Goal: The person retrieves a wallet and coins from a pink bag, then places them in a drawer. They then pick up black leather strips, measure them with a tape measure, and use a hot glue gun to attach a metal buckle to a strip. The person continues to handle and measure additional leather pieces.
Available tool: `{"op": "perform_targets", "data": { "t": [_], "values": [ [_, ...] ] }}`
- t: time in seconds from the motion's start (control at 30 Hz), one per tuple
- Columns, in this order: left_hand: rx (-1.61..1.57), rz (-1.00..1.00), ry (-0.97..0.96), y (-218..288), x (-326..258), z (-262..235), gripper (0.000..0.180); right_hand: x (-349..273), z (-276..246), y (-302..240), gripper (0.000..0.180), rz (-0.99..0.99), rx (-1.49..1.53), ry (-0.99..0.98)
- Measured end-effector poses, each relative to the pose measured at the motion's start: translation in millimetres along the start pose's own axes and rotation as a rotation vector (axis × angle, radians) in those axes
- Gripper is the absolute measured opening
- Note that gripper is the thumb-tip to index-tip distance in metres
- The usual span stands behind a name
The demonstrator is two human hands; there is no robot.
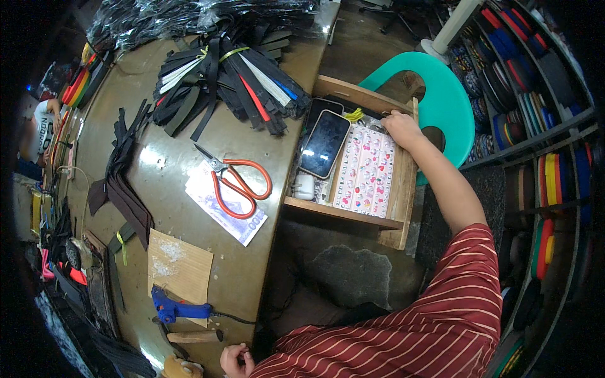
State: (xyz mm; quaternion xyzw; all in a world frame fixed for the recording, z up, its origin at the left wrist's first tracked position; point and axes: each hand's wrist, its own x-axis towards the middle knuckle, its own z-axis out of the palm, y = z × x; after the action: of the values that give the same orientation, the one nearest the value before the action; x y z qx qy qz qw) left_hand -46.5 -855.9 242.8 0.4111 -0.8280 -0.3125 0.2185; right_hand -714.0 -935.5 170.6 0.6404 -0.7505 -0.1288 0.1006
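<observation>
Brown worktable [233,283]; wooden drawer [343,213] pulled out at its right. Inside: pink character-print sheet [364,173], smartphone [324,145] beside it. Right hand [401,128] at drawer's far-right corner, fingers bent, grip unclear. Left hand [237,360] curled near table edge, contents unclear.

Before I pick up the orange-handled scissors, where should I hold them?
Best grip the orange handles of the scissors, coming from the right, where the open drawer is. The scissors lie flat with their looped handles toward the drawer and pointed blades facing away, up and left, so you should stay clear of the tips.
</observation>
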Motion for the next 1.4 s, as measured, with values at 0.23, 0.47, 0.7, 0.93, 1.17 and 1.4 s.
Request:
{"op": "perform_targets", "data": {
  "t": [0.23, 0.47, 0.7, 0.93, 1.17, 1.4],
  "values": [
    [0.005, 0.007, 0.034, 2, 1, 2, 0.02, -18, -43, 3, 0.007, 0.544, 1.216, 0.144],
    [0.057, -0.024, 0.036, 5, 2, 4, 0.018, -24, -43, 14, 0.03, 0.642, 2.232, 0.194],
    [0.071, -0.012, 0.047, 14, 5, 1, 0.015, 25, -31, -21, 0.024, 0.64, 0.419, -0.313],
    [0.098, -0.011, 0.028, 14, 5, 1, 0.016, 34, -21, -31, 0.029, 0.743, 0.465, -0.309],
    [0.116, 0.026, 0.01, 14, 9, 1, 0.015, 30, -9, -28, 0.048, 0.718, 0.589, -0.208],
    [0.121, -0.02, 0.026, 14, 6, 2, 0.015, 34, -11, -33, 0.04, 0.754, 0.633, -0.143]
  ]
}}
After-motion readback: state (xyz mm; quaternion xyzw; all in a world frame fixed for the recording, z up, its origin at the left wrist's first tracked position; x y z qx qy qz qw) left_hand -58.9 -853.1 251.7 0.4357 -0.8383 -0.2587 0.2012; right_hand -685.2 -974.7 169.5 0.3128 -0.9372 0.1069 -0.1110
